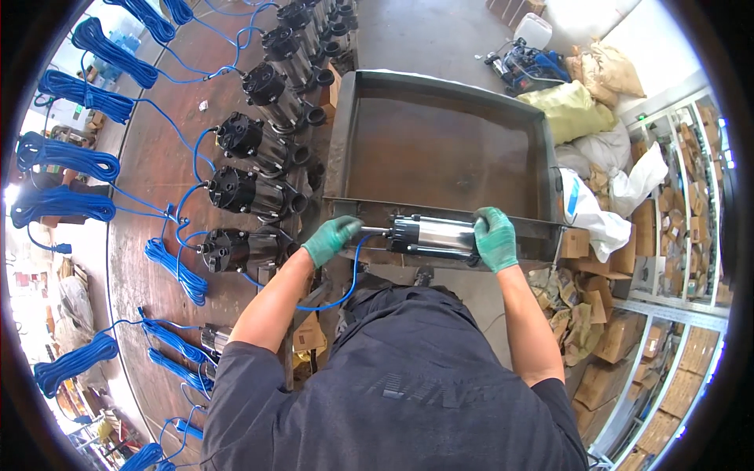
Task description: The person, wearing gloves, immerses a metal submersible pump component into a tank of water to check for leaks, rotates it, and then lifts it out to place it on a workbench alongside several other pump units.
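Holding a shiny steel pump (434, 235) sideways across the near rim of a big rusty metal tray (440, 149), both hands wear green gloves. The right hand (495, 238) is wrapped tight around the pump's right end, and the left hand (331, 238) is closed on the left end where the blue cable (355, 271) comes out (what the fingers pinch there is hard to make out). The pump's underside is hidden by the rim. The tray's floor is bare. Left of it, a row of black-capped pumps (251, 192) lies on the bench with coiled blue cables (67, 157). Brown cardboard boxes (620, 334) and pale sacks (581, 118) crowd the right, boxes partly cut off.
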Demonstrator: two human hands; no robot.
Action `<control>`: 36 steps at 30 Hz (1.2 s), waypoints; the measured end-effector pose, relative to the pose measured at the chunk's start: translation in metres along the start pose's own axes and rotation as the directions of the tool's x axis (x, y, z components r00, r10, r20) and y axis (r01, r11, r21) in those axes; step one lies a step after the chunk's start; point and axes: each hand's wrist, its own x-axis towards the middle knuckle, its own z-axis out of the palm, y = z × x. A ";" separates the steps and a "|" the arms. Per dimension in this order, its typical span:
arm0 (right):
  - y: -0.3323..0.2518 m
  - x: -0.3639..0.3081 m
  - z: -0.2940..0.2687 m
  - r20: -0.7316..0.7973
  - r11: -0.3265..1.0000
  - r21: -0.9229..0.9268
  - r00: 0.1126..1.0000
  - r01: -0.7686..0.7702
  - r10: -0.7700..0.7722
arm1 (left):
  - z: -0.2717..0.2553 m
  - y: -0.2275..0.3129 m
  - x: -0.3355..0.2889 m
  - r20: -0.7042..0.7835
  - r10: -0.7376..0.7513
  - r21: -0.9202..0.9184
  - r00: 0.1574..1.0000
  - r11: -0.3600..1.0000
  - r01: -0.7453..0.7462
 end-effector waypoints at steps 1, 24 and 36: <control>-0.002 0.001 0.000 0.005 1.000 0.004 1.000 0.002 -0.002 | -0.005 -0.016 0.004 0.038 0.010 -0.200 0.999 0.980 -0.002; -0.004 0.001 -0.002 0.018 1.000 0.001 1.000 -0.003 0.003 | -0.014 -0.001 -0.005 0.096 0.018 -0.221 0.995 0.975 0.003; -0.004 -0.003 -0.003 -0.014 1.000 -0.025 1.000 0.005 -0.005 | -0.006 0.000 0.004 0.114 -0.056 -0.115 0.992 0.991 0.069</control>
